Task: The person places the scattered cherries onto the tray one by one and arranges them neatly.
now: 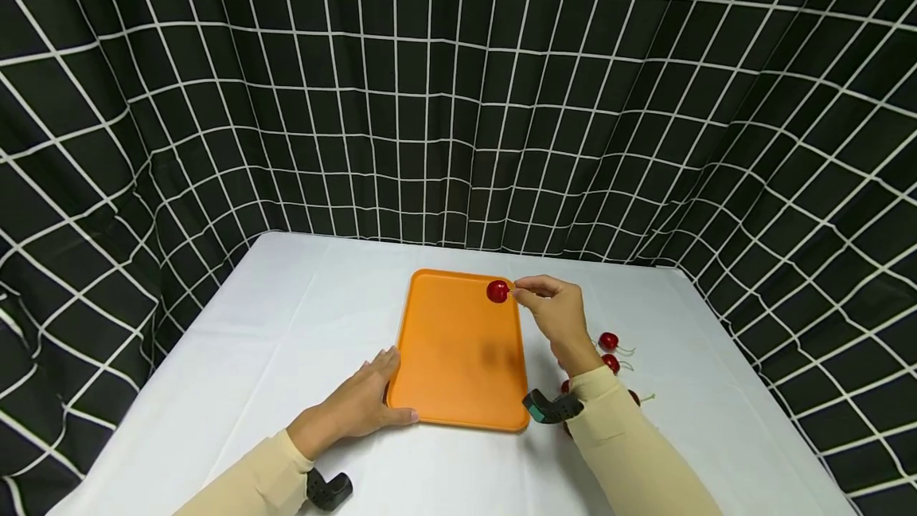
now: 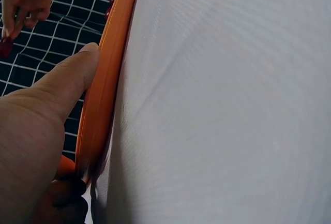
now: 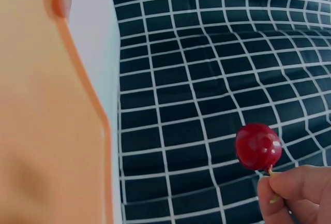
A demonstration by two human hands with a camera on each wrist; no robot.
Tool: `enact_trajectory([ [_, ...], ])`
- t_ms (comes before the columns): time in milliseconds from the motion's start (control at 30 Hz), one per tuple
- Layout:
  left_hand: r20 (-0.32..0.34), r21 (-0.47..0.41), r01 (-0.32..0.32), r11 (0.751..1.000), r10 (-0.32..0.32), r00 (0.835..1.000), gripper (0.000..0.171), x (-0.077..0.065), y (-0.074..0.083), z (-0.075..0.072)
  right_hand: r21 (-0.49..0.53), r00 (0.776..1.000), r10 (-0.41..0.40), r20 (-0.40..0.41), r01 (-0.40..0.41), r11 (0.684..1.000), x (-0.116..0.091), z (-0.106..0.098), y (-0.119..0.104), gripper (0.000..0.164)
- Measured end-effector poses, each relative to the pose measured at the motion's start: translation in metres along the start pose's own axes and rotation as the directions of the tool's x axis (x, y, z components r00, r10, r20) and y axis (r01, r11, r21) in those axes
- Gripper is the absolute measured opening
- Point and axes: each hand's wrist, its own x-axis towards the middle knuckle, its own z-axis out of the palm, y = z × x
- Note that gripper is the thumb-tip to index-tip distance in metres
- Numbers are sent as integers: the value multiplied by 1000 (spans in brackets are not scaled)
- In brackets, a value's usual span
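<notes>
Left hand [image 1: 361, 395]: loosely spread, rested against orange tray [image 1: 447, 333]; tray could be skewed by uneven pressure. Red cherry [image 1: 497, 291]: held aloft near tray's far-right corner, stem [image 3: 270, 171] pinched by right hand [image 1: 553, 310]; could be dropped through slippage. Loose cherries [image 1: 609, 341]: could be nudged by right sleeve [image 1: 630, 444].

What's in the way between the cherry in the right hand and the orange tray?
Nothing visible. The right hand holds the cherry by its stem, raised near the far right corner of the orange tray, which looks bare inside. The left hand is at the near left corner.
</notes>
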Motion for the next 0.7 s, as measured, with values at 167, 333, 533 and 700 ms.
enact_trajectory([
  [167,-6,-8,8,1000,-8,1000,110,1,0,1,72,1000,-31,1,31,997,16,25,-1,16],
  [333,-5,-15,3,1000,-3,1000,111,2,0,2,101,1000,-19,-14,21,995,33,49,2,11],
  [533,-9,-14,6,1000,-6,1000,112,1,-1,4,107,999,3,-38,1,994,50,74,16,9],
  [700,-23,4,4,1000,-4,1000,111,0,0,3,90,997,35,-64,-29,995,62,92,28,10],
])
